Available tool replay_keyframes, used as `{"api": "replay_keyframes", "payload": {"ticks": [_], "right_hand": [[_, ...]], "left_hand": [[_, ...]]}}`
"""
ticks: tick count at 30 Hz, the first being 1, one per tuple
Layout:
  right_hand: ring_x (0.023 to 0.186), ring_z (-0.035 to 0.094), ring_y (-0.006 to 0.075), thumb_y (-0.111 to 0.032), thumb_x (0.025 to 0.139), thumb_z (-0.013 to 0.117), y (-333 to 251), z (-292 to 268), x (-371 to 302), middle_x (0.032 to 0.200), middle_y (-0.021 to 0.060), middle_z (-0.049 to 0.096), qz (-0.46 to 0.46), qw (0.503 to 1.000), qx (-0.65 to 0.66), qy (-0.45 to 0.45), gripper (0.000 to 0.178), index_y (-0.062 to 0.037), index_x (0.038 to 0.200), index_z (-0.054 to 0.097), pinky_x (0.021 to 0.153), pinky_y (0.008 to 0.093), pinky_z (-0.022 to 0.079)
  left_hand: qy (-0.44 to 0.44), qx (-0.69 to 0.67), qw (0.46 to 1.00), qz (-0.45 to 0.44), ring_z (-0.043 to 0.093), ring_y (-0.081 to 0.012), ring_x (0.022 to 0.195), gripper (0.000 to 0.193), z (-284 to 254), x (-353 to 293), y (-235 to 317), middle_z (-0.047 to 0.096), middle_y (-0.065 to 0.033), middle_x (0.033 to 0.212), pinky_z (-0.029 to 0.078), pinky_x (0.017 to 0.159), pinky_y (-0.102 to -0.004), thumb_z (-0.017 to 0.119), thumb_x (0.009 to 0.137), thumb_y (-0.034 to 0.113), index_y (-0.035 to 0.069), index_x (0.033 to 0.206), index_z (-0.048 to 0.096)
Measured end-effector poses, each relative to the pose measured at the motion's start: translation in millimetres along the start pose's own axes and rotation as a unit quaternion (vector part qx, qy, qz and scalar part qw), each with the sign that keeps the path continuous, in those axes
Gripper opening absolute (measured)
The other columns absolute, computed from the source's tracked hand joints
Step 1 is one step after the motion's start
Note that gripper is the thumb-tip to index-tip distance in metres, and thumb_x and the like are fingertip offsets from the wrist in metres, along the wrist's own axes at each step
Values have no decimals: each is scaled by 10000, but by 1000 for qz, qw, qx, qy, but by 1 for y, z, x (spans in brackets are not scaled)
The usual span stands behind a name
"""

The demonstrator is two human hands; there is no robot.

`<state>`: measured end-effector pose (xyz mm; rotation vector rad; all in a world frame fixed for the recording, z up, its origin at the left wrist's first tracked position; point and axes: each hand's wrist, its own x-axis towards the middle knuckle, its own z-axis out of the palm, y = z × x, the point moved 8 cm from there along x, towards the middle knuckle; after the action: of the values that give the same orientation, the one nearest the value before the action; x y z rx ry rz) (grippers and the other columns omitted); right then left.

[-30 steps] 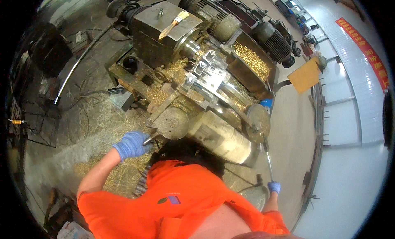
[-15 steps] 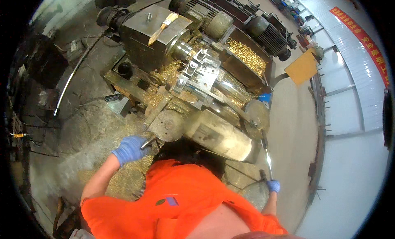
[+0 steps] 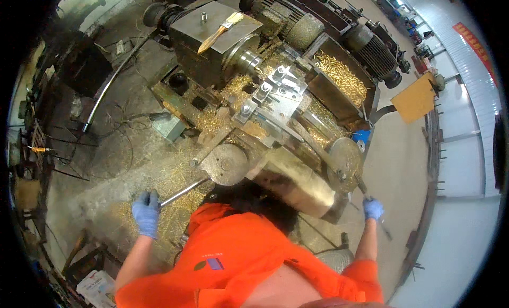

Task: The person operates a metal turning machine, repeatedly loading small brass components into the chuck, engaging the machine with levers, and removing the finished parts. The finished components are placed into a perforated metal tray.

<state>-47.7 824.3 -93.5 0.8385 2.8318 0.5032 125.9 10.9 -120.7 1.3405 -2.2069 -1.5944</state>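
Note:
I stand at a small lathe with a blue-gloved hand on either side. My left hand (image 3: 146, 213) is closed at the outer end of a shiny metal lever (image 3: 184, 193), which runs to a round disc (image 3: 225, 165) on the machine's left. On the other side, my right hand (image 3: 373, 208) is closed around a lever (image 3: 386, 231) near a second disc (image 3: 344, 158); its far end sticks out past my fingers. Between and beyond the discs sits a bolted tool block (image 3: 280, 93), facing the bright spindle nose (image 3: 249, 62). Glove and blur partly hide the right lever.
Behind the tool block, a metal bin (image 3: 332, 87) holds many small brass parts. A brush (image 3: 220, 32) lies on the headstock cover (image 3: 196, 29). Brass chips (image 3: 209, 119) litter the machine bed and floor. Electric motors (image 3: 371, 50) stand at the back; a tan board (image 3: 415, 100) is at right.
My left hand has swung its lever outward, away from the machine. My right hand has moved up toward its disc, and its lever has turned. The whole view has shifted slightly.

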Motion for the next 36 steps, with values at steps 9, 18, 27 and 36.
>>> {"api": "replay_keyframes", "payload": {"ticks": [9, 18, 27, 36], "right_hand": [[1162, 457, 303, -331, 739, 546, -52, -29, 121, 1181, 127, 550, -38, 997, -57, 44, 488, -140, 1188, 548, 1021, 425, 278], [1073, 500, 331, -303, 708, 613, -56, -24, 111, 1099, 163, 584, -73, 996, -20, 45, 466, -108, 1131, 584, 955, 420, 352], [810, 619, 349, -334, 703, 616, -21, 12, 13, 883, 166, 643, -59, 995, 37, 70, 370, -128, 1009, 641, 724, 426, 494], [670, 614, 342, -445, 713, 623, -38, -2, -100, 738, 167, 635, -4, 978, 197, 68, 404, -84, 892, 650, 618, 419, 473]], "left_hand": [[126, -169, 977, 30, 396, -61, 478, 221, 9, -16, 0, 480, 19, 572, 305, 414, -231, 570, 870, 223, 44, 742, 549], [71, -24, 969, 235, 417, -87, 490, 303, 51, 144, 127, 477, -24, 526, 336, 448, -275, 566, 851, 211, 11, 630, 512], [-31, 61, 958, 279, 536, -162, 554, 322, 130, 221, 196, 627, -122, 680, 434, 558, -316, 605, 817, 285, -34, 838, 640], [-1, 65, 959, 276, 537, -150, 500, 356, 117, 237, 199, 618, -97, 637, 441, 523, -308, 621, 804, 330, -23, 847, 646]]}}
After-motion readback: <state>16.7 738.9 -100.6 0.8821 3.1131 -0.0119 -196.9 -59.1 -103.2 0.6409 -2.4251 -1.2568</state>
